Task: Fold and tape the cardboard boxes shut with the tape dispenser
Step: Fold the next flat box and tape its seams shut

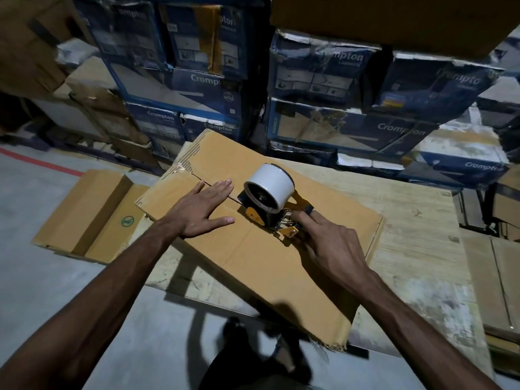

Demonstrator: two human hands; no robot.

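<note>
Head view: my left hand (202,212) lies flat on the cardboard box (253,266), fingers straight and spread, pressing the flap just beside the centre seam (218,190). My right hand (332,249) grips the handle of the tape dispenser (268,204), fingers curled round it. The dispenser's white roll stands over the seam, near the middle of the box top. The box lies slantwise across the table (422,243), overhanging its left and near edges. Blue cartons (337,80) are stacked beyond the far edge.

Grey concrete floor (42,277), red line (36,161), stacked blue cartons (197,80), seemingly wooden table (422,249)
</note>
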